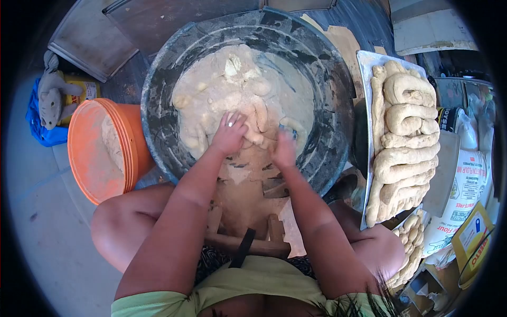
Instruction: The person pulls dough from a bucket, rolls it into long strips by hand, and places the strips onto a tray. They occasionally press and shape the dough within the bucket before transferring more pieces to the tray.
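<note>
A wide dark basin (163, 61) stands in front of me, with floury, lumpy dough (211, 95) inside. My left hand (231, 133), a ring on one finger, presses on the dough near its front edge, fingers spread over it. To the right, my right hand (284, 145) is at the dough's lower right part, slightly blurred. Its fingers are partly hidden, and a small bluish-grey patch shows beside them. Between both hands lie folded strands of dough (257, 119).
An orange bucket (138, 142) with flour stands left of the basin. At right, a tray (365, 68) holds long coiled dough ropes (406, 124); more dough (409, 248) lies below. Flour sacks (465, 185) and a yellow container (473, 240) are farther right. A wooden piece (248, 244) is between my legs.
</note>
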Motion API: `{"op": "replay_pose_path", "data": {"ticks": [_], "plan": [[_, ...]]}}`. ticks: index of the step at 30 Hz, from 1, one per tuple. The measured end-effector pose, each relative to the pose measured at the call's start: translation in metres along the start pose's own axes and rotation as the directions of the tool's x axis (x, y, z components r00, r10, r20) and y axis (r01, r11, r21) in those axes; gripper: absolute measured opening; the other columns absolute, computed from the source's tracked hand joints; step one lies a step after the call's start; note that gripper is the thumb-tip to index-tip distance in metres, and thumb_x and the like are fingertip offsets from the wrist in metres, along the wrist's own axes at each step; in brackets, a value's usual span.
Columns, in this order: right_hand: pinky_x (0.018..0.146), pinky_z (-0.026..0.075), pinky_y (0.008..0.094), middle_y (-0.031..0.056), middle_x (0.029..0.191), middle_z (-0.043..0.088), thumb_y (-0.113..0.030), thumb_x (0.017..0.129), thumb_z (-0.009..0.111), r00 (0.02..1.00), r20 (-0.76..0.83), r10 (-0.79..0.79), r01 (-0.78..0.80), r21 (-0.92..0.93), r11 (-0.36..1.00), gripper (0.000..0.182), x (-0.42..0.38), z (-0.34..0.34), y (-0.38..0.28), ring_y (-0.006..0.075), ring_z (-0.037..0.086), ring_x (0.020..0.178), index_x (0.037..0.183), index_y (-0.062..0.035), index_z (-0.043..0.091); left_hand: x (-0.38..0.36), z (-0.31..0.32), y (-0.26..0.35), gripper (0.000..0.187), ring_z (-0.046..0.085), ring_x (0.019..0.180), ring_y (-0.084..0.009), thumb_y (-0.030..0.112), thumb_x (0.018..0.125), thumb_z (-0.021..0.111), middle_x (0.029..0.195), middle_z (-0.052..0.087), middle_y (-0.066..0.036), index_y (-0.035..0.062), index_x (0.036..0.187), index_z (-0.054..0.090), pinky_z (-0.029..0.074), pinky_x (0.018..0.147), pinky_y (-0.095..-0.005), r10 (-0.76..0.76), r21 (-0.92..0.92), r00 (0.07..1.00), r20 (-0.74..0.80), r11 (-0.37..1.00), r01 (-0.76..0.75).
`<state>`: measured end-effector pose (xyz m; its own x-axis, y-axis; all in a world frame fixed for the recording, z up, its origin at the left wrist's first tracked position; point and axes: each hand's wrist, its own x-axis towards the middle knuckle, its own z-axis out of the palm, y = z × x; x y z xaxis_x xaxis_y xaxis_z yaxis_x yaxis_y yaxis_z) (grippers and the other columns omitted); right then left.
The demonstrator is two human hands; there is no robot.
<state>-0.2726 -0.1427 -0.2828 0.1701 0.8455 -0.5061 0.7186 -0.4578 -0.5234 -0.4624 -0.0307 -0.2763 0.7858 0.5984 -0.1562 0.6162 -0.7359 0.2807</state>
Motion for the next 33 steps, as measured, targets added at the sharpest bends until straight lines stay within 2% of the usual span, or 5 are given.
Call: {"op": "replay_pose_path", "data": {"ticks": [8,11,13,23,33], "plan": [[0.1,0.029,0.051,0.0185,0.118,0.049,-0.031,0.072,0.066,0.982,-0.086,-0.169,0.101,-0.513,0.852,0.059,-0.018,0.07,0.032,0.0305,0.045,0.113,0.119,-0.0036,0.045,-0.031,0.007,0.03,0.043,0.02,0.135,-0.0253,0.027,0.066,0.069,0.138,0.034,-0.009,0.0083,0.103,0.056,0.011,0.108,-0.0529,-0.148,0.038,0.988,0.034,0.988,0.147],[0.079,0.045,0.0437,0.0156,0.091,0.06,-0.011,0.07,0.061,0.993,0.105,-0.045,0.03,0.143,0.989,0.038,-0.006,0.014,0.009,0.0255,0.059,0.09,0.107,-0.0051,0.052,-0.008,-0.006,0.06,0.051,0.036,0.127,-0.0279,0.024,0.064,0.072,0.131,0.044,-0.012,0.0084,0.108,0.054,0.025,0.104,-0.0488,0.16,-0.112,0.987,-0.005,0.981,-0.16],[0.056,0.045,0.0327,0.0079,0.07,0.057,-0.006,0.068,0.061,0.996,0.088,0.003,-0.072,0.791,0.608,0.024,-0.001,-0.039,-0.018,0.0183,0.058,0.062,0.091,-0.0052,0.053,0.015,-0.033,0.076,0.05,0.056,0.103,-0.0273,0.018,0.064,0.073,0.109,0.059,-0.013,0.0067,0.109,0.055,0.042,0.088,-0.04,-0.188,-0.645,0.924,0.333,0.669,0.369],[0.068,0.05,0.0225,0.0049,0.097,0.054,-0.007,0.065,0.075,0.801,-0.419,-0.428,0.551,0.794,0.255,0.073,-0.107,-0.267,-0.151,0.0113,0.059,0.078,0.128,-0.0024,0.038,0.0,-0.138,0.022,0.013,0.057,0.065,-0.0166,0.01,0.077,0.06,0.07,0.059,-0.006,0.0026,0.088,0.06,0.047,0.066,-0.0295,-0.334,-0.963,0.927,0.169,0.143,0.227],[0.067,0.045,0.0311,0.0099,0.088,0.063,-0.012,0.062,0.072,0.881,0.333,-0.335,0.252,0.267,0.93,0.048,-0.108,-0.213,-0.067,0.0181,0.057,0.075,0.107,-0.0028,0.058,-0.042,-0.424,0.056,0.023,0.056,0.077,-0.0177,0.024,0.091,0.051,0.082,0.055,-0.007,0.0008,0.096,0.053,0.047,0.068,-0.0308,-0.238,-0.808,0.803,-0.546,-0.103,-0.58]]}}
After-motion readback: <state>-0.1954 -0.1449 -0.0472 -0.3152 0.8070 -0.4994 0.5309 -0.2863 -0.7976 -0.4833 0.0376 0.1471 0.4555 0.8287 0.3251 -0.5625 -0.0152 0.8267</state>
